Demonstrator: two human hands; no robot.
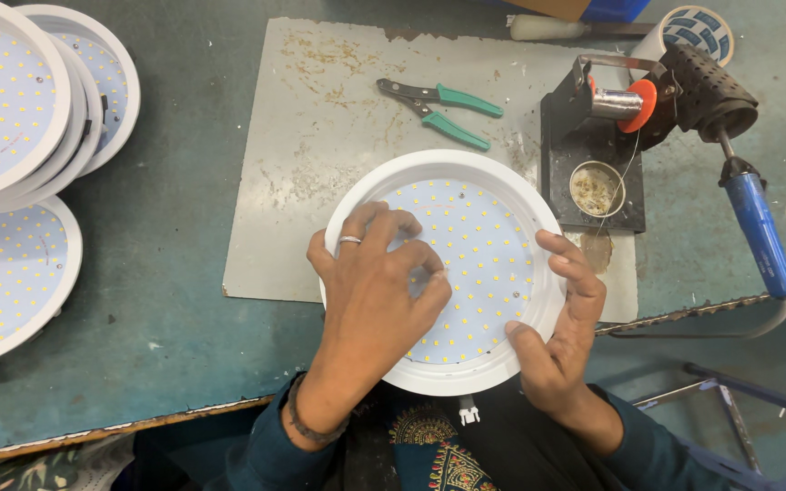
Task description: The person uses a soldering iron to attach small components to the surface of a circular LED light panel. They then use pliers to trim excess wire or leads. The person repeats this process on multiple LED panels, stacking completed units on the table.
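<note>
A: How does the lamp (479, 264) look?
B: Round, white-rimmed, dotted with yellow LEDs, on the tabletop (184, 273) mat (320, 182).
A: Hands?
B: Left hand (375, 282) pinches its board; right hand (561, 318) grips the rim.

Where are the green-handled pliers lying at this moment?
The green-handled pliers lie on the grey mat, above the round white light panel and left of the black solder stand; neither hand touches them.
</note>
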